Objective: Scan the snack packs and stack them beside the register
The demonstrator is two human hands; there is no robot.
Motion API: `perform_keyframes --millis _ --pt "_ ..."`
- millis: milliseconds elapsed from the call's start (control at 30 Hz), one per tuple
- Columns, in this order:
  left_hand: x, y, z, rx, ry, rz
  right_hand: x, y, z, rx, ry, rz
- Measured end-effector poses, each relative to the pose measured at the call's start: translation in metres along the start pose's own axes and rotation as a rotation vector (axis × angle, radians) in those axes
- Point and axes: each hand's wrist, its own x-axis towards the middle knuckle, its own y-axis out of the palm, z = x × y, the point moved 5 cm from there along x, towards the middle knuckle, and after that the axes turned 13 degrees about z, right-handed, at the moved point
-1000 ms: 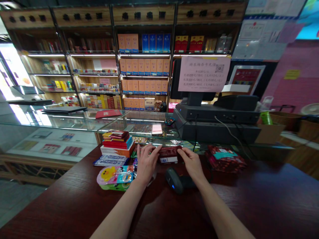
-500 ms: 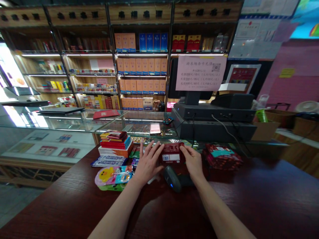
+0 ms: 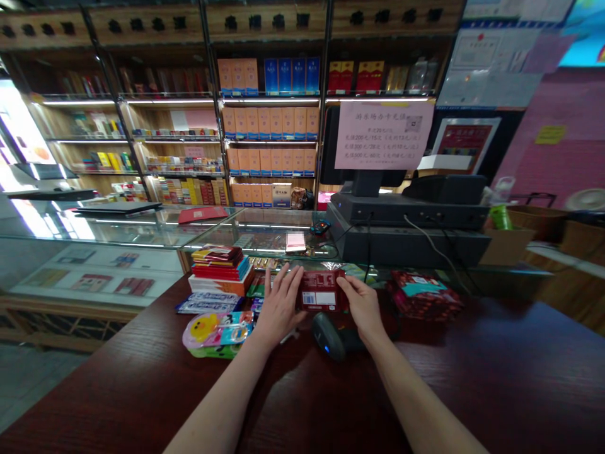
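A dark red packet (image 3: 323, 284) with a white barcode label lies between my hands. My right hand (image 3: 363, 306) pinches its right edge between thumb and fingers. At the packet's left side my left hand (image 3: 278, 310) has its fingers stretched out, close to the edge; whether it touches is hard to tell. Just in front of the packet, a black barcode scanner (image 3: 328, 337) with a blue light rests on the dark wooden counter (image 3: 302, 403). To the left of my left hand are packs with a yellow duck (image 3: 205, 328) and blue-and-white wrapped bars (image 3: 208, 303).
Behind the bars is a stack of red, orange and white packets (image 3: 220, 271). Dark red packages (image 3: 423, 296) lie to the right. A glass display case (image 3: 265, 221) and a black till (image 3: 406, 233) with cables stand behind the counter. Boxes fill the back shelves.
The red packet has shifted slightly left, closer to my left hand, with its label in clearer view. My right hand has moved slightly left with it.
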Motion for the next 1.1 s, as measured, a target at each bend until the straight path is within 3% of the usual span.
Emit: perform_keyframes --millis 400,600,833,1100 --pt "-0.001 0.003 0.004 -0.048 -0.035 -0.023 -0.001 0.009 0.004 0.039 0.052 0.106" --pt "-0.002 0.0 0.004 -0.05 -0.029 -0.064 0.005 0.004 0.001 -0.011 0.031 0.134" --pt "-0.003 0.002 0.011 -0.043 -0.051 -0.096 0.009 -0.015 0.002 -0.078 0.023 0.2" --pt "-0.004 -0.001 0.019 -0.032 -0.091 -0.069 -0.002 -0.065 -0.012 -0.309 0.047 0.269"
